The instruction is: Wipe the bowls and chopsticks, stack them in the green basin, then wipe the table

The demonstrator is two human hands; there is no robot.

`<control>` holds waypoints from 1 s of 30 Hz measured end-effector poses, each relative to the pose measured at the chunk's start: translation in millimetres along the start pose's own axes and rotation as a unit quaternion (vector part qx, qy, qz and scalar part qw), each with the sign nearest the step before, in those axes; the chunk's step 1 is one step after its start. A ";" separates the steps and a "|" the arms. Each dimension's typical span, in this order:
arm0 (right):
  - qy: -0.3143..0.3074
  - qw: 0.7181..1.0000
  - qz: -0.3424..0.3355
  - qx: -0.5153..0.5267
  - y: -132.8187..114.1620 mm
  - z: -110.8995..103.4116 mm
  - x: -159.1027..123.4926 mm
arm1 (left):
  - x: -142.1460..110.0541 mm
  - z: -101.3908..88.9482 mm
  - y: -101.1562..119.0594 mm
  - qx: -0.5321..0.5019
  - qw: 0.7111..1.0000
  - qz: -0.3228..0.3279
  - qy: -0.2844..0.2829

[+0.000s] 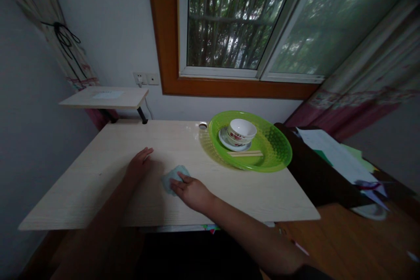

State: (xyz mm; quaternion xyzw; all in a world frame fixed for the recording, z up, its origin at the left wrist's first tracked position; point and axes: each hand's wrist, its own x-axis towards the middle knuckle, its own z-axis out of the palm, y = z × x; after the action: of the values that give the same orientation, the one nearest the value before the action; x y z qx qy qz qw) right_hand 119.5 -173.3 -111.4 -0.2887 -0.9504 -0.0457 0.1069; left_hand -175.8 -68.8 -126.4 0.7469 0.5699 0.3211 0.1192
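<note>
My right hand (192, 191) presses a light blue cloth (168, 180) onto the pale wooden tabletop (177, 135), its fingertips over the cloth's right part. To the left, my left hand (139, 164) is open and holds nothing, its fingers stretched forward just over the tabletop; whether it touches the wood I cannot tell. Beyond the right hand lies a green plastic basket (278, 144). Inside it, white bowls (243, 127) with a red pattern are stacked on a white plate (224, 139). Light-coloured chopsticks (246, 153) lie in front of them.
At the back left, a small raised shelf (105, 96) stands on black legs, a paper on top. A round cable hole (202, 126) is near the back edge. Right of the table, papers (334, 153) lie on a dark surface. A window (243, 17) is behind.
</note>
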 end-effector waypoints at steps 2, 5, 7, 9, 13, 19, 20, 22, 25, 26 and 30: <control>0.008 1.000 -0.009 0.011 -0.5 7.3 36.0 | -0.7 -3.6 -2.4 -0.020 0.999 -0.022 0.019; -0.006 1.000 0.020 0.016 9.0 13.3 78.4 | -2.2 -7.7 -3.2 -0.036 0.997 -0.053 0.040; -0.024 0.996 0.078 0.023 21.8 12.7 92.1 | -3.1 -9.5 -1.7 -0.043 0.996 -0.066 0.049; -0.029 0.993 0.112 0.021 37.9 9.9 91.3 | -4.0 -10.5 0.4 -0.049 0.995 -0.071 0.055; -0.044 0.978 0.205 0.009 66.3 3.2 52.5 | -5.2 -9.9 1.0 -0.058 0.994 -0.072 0.057; -0.015 0.955 0.295 -0.028 68.6 -14.7 -48.3 | -5.2 -5.0 -8.8 -0.051 0.995 -0.058 0.055; -0.017 0.954 0.297 -0.025 65.0 -18.6 -65.3 | -5.1 -4.4 -10.1 -0.044 0.996 -0.058 0.054; -0.008 0.957 0.290 -0.024 55.9 -25.3 -95.4 | -4.7 -3.3 -11.3 -0.029 0.997 -0.054 0.052; 0.005 0.970 0.244 -0.015 41.1 -29.7 -122.9 | -3.7 -2.0 -10.0 -0.013 0.998 -0.049 0.046; 0.009 0.975 0.223 -0.008 36.5 -29.6 -125.5 | -3.3 -1.7 -8.9 -0.010 0.998 -0.048 0.046; 0.019 0.990 0.137 0.037 22.5 -22.4 -101.5 | -2.2 -2.7 -3.3 -0.030 0.997 -0.055 0.052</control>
State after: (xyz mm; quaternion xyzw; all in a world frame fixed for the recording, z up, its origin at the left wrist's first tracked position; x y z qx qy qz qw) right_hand 218.3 -212.6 -112.3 -0.4107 -0.9009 -0.0005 0.1405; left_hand -180.3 -70.3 -126.8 0.6929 0.6057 0.3693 0.1289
